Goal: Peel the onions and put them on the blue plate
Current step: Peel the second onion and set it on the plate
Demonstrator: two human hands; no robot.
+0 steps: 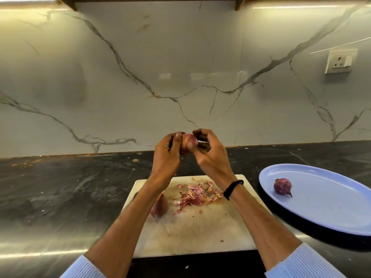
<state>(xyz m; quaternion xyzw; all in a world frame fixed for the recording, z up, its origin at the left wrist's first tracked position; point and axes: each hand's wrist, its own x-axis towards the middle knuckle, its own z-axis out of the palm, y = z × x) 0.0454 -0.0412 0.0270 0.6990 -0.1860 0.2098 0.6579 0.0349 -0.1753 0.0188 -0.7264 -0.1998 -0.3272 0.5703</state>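
A small red onion [187, 141] is held up above the counter between both hands. My left hand [167, 152] grips its left side, thumb on top. My right hand [208, 150] pinches its right side, thumb pressed on the front. A peeled purple onion [282, 186] lies on the blue plate [331, 213] at the right. Another onion [160, 205] with its skin on rests on the white cutting board [190, 231], partly hidden behind my left forearm. A heap of pink onion skins [195, 196] lies on the board's far half.
The board sits on a dark counter [70, 189] near its front edge. A marble wall rises behind, with a wall socket [340, 61] at the upper right. Small scraps dot the counter's back edge.
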